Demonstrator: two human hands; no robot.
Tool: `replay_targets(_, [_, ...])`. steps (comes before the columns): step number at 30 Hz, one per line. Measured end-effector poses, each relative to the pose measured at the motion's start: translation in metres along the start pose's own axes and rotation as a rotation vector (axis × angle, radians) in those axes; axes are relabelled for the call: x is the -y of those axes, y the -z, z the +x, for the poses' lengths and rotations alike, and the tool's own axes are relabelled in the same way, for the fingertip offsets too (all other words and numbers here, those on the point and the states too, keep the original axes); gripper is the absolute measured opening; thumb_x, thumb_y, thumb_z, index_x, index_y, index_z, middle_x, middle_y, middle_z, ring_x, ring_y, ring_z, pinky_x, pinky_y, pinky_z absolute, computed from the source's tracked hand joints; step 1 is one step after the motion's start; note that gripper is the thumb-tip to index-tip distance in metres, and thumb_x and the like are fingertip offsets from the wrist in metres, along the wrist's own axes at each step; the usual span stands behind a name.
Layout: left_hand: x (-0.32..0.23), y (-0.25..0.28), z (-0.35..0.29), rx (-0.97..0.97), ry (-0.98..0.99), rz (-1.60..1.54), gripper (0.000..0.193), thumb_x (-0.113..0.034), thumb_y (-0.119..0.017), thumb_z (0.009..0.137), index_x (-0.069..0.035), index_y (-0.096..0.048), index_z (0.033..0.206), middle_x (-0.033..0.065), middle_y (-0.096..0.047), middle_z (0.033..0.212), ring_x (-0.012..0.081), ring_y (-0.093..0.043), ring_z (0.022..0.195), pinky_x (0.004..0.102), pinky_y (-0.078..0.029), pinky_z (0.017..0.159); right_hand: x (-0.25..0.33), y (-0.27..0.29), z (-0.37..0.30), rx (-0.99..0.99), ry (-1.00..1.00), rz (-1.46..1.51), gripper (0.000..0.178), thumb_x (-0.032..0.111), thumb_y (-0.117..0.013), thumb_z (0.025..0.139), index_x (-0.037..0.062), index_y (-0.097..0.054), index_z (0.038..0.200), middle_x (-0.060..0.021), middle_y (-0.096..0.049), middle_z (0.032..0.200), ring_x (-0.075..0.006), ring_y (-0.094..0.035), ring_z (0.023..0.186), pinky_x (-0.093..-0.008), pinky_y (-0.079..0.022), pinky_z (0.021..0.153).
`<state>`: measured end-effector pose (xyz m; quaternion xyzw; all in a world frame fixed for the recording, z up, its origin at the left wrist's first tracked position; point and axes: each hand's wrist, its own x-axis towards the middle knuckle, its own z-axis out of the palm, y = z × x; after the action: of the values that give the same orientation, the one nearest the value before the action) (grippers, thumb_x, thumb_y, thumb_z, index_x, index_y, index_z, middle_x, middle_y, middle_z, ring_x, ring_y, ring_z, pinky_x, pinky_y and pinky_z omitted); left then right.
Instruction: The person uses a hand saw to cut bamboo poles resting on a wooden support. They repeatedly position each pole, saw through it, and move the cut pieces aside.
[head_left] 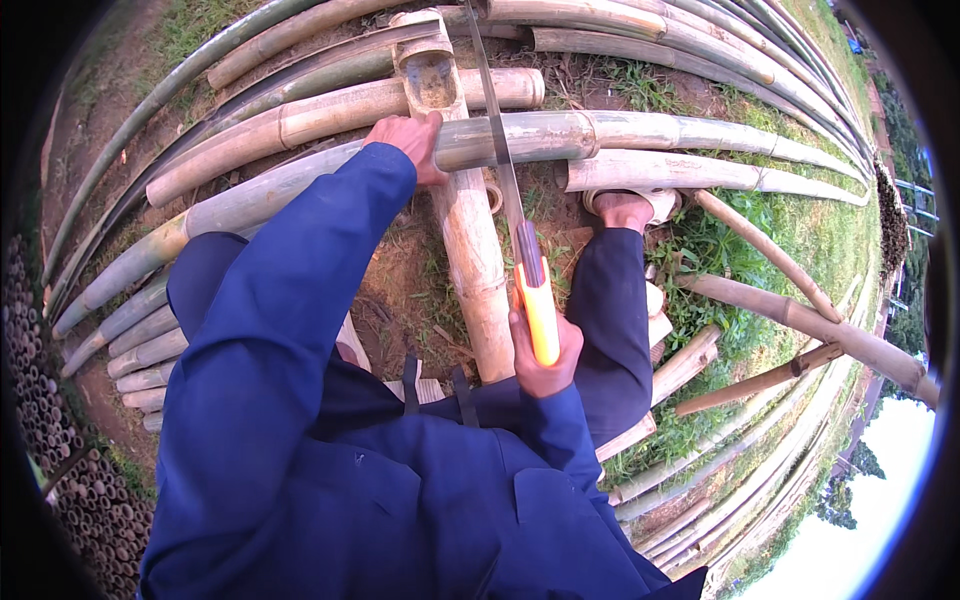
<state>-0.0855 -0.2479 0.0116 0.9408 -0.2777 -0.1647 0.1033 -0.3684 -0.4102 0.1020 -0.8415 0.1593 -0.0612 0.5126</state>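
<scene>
A long grey-green bamboo pole (540,133) lies crosswise in front of me. My left hand (408,143) is closed over it, fingers wrapped round its near and far sides. My right hand (545,352) grips the yellow-orange handle of a handsaw (512,195). The blade points away from me and crosses the pole a little right of my left hand. Whether its teeth have cut in cannot be made out. Beneath the pole runs a thicker bamboo piece (467,240), with an open hollow at its far end.
More bamboo poles (330,112) lie to the far left, with others (690,45) at the far right. My foot (622,210) rests beside a pole end on the right. Crossed poles (800,315) stand over grass at right. Stacked cut bamboo (100,520) fills the lower left.
</scene>
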Motion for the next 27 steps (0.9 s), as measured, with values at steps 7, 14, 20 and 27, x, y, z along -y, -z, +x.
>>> replay_targets(7, [0.015, 0.020, 0.012, 0.015, -0.025, 0.035, 0.069, -0.046, -0.085, 0.067, -0.001, -0.059, 0.113, 0.0232, -0.074, 0.103, 0.0415, -0.072, 0.097, 0.0503, -0.055, 0.087, 0.001, 0.009, -0.038, -0.001, -0.035, -0.008, 0.017, 0.000, -0.071, 0.090, -0.0050, -0.071, 0.106, -0.0157, -0.072, 0.082, -0.0206, -0.071, 0.072, -0.0325, -0.055, 0.070])
replay_targets(14, [-0.007, 0.006, -0.001, -0.001, 0.008, 0.002, 0.071, -0.045, -0.085, 0.067, -0.001, -0.059, 0.116, 0.0234, -0.073, 0.106, 0.0415, -0.072, 0.099, 0.0499, -0.056, 0.089, -0.010, 0.006, 0.004, 0.014, -0.090, 0.002, 0.009, 0.003, -0.071, 0.092, -0.0048, -0.069, 0.095, -0.0091, -0.062, 0.065, -0.0121, -0.054, 0.055, -0.0313, -0.047, 0.056])
replay_targets(20, [0.006, 0.013, 0.004, 0.044, 0.005, 0.024, 0.080, -0.048, -0.086, 0.064, -0.002, -0.058, 0.123, 0.0244, -0.073, 0.107, 0.0421, -0.072, 0.099, 0.0511, -0.056, 0.090, 0.010, -0.003, 0.007, 0.013, -0.039, -0.026, 0.018, 0.003, -0.072, 0.090, -0.0046, -0.070, 0.107, -0.0182, -0.071, 0.080, -0.0219, -0.069, 0.066, -0.0332, -0.054, 0.065])
replay_targets(27, [0.005, 0.008, 0.004, 0.093, 0.029, 0.007, 0.080, -0.048, -0.085, 0.065, -0.001, -0.059, 0.124, 0.0263, -0.072, 0.107, 0.0420, -0.071, 0.100, 0.0510, -0.055, 0.090, 0.010, 0.026, -0.058, -0.019, 0.029, -0.034, 0.023, -0.001, -0.071, 0.088, -0.0055, -0.072, 0.111, -0.0176, -0.073, 0.082, -0.0244, -0.075, 0.071, -0.0326, -0.057, 0.068])
